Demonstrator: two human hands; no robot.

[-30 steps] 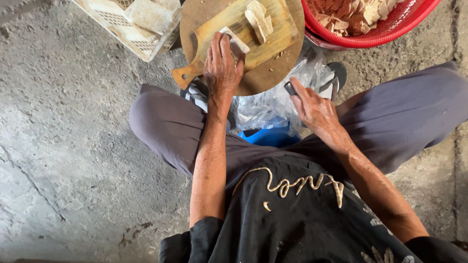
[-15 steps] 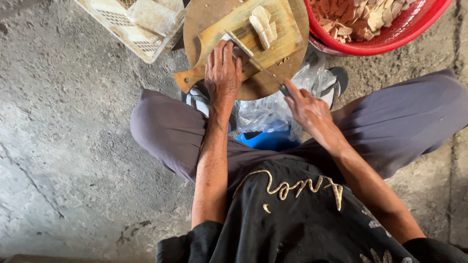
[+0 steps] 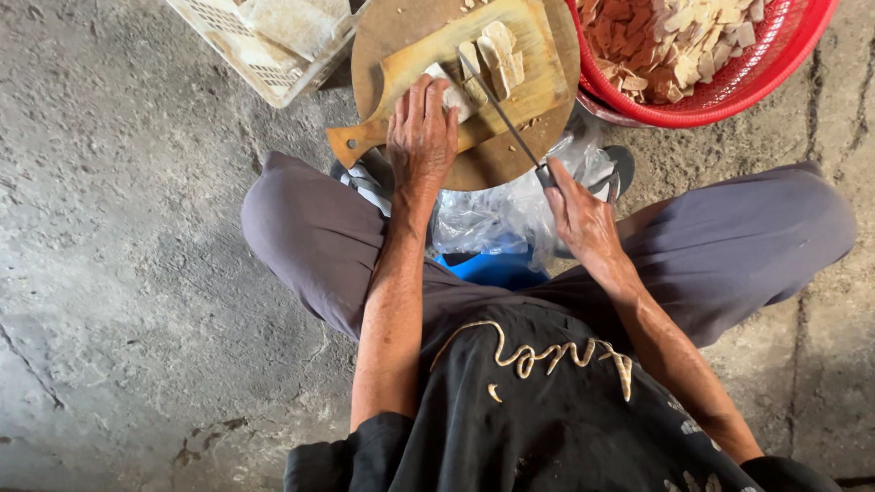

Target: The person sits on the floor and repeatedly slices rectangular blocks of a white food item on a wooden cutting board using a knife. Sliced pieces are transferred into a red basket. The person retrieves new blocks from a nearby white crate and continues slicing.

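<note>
On wooden board [image 3: 538,87], left hand [image 3: 421,137] steadies pale slab [image 3: 453,96]; right hand [image 3: 579,214] grips knife [image 3: 501,114].

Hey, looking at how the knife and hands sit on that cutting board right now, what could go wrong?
The left hand presses the pale pieces right beside the knife blade, so a slip could nick the fingers. The wooden cutting board lies on a round block, with its handle overhanging, and might shift. The right hand grips the handle only at its end, perhaps loosely.
</note>
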